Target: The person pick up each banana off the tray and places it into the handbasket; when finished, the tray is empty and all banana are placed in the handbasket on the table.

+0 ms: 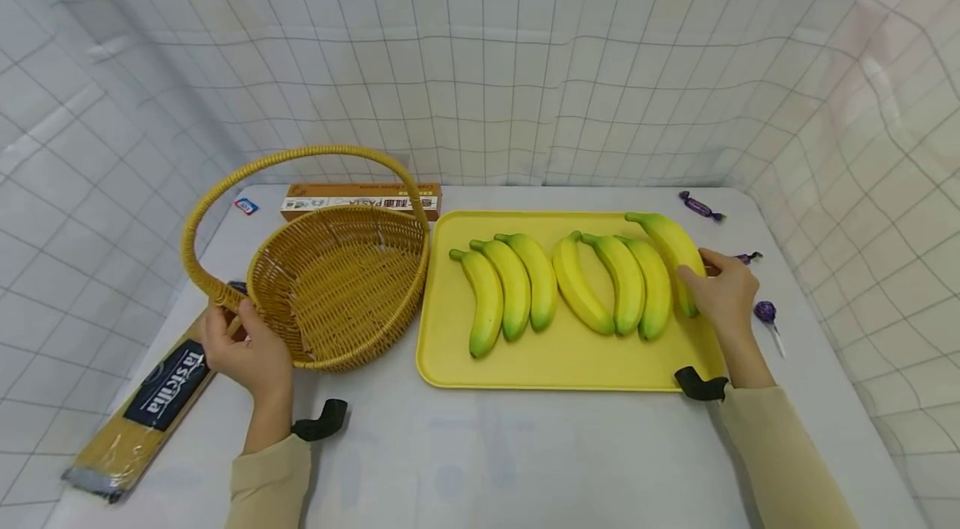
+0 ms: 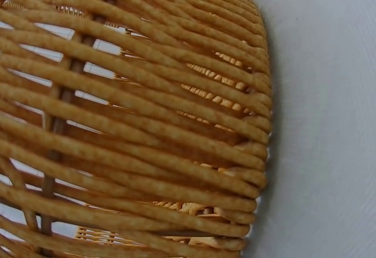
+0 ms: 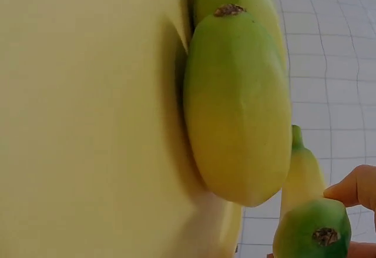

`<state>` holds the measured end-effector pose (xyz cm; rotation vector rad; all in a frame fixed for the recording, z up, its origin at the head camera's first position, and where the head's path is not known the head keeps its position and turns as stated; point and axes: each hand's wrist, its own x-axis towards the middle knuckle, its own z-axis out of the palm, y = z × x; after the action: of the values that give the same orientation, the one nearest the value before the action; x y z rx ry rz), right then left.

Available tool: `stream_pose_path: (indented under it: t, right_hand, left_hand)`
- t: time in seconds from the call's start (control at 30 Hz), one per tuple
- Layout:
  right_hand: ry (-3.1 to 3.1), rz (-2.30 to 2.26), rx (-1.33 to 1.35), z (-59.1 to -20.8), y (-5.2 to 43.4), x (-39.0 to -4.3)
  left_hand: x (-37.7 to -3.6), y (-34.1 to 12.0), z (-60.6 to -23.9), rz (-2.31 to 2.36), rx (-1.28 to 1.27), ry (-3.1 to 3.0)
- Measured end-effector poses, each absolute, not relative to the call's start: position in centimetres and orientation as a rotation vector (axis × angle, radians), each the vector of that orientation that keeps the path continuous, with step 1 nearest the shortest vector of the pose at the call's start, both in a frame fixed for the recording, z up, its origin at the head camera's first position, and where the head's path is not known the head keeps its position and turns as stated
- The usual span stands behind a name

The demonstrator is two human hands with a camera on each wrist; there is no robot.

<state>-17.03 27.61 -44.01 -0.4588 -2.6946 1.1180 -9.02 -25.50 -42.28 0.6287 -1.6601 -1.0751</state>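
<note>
Left hand [image 1: 251, 354] grips the basket handle [image 1: 322, 150]. Right hand [image 1: 723, 291] pinches one banana [image 1: 672, 250]; six others [image 1: 624, 281] lie left, none in the basket [image 1: 345, 237]

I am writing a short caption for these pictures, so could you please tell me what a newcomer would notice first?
Probably the bright yellow tray right of centre, where six bananas lie in two groups of three. At its right end, the right hand holds another banana. On the left stands a wicker basket, its tall arched handle gripped low by the left hand.
</note>
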Motion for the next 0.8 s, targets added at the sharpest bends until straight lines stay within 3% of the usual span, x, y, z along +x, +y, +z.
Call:
stream_pose_path:
  t: [0.47, 0.8]
  right_hand:
    - [-2.542, 1.189, -0.049, -39.8, 21.5, -17.0]
    - [-2.534, 1.326, 0.346, -37.6, 13.9, -17.6]
  left_hand:
    - [-9.8, -27.9, -44.5, -1.106, 0.593, -1.625]
    - [-9.5, -26.4, -43.5, -1.117, 0.619, -1.622]
